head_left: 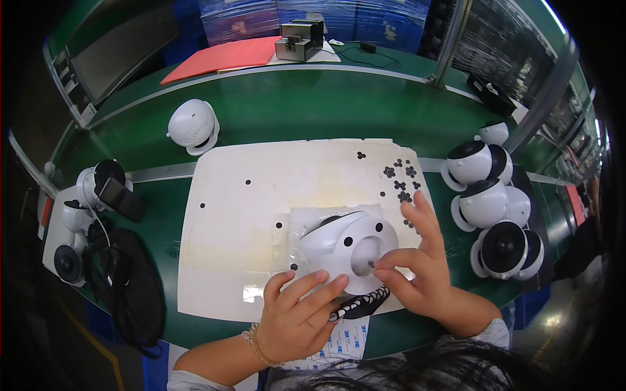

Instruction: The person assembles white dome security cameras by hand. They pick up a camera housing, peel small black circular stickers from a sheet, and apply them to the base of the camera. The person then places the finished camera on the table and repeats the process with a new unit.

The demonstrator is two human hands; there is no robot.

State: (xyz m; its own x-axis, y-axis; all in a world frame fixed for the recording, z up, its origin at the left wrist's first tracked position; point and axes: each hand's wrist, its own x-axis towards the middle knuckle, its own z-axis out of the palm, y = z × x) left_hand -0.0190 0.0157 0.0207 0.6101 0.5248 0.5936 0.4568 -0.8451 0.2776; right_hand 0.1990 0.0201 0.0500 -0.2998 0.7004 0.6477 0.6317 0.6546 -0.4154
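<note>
A white camera-like device (332, 236) lies tipped over on a pad of foam wrap (297, 218), its round base facing up. Two black round pads (379, 227) are stuck on the base, beside a round recess. My left hand (298, 319) has its fingers stretched out, the tips against the device's near-left edge. Over the recess, my right hand (417, 270) pinches a small dark piece, seemingly another black pad, between thumb and forefinger; its other fingers are raised. Loose black pads (400, 186) sit on the white board (228, 247), mostly at its far right.
More white devices (484, 204) stand in a row at right; one (193, 125) stands at the far left. Beyond the left edge of the board are other devices (68, 260), cables and a black bag (138, 287). A metal box (298, 44) sits at the back.
</note>
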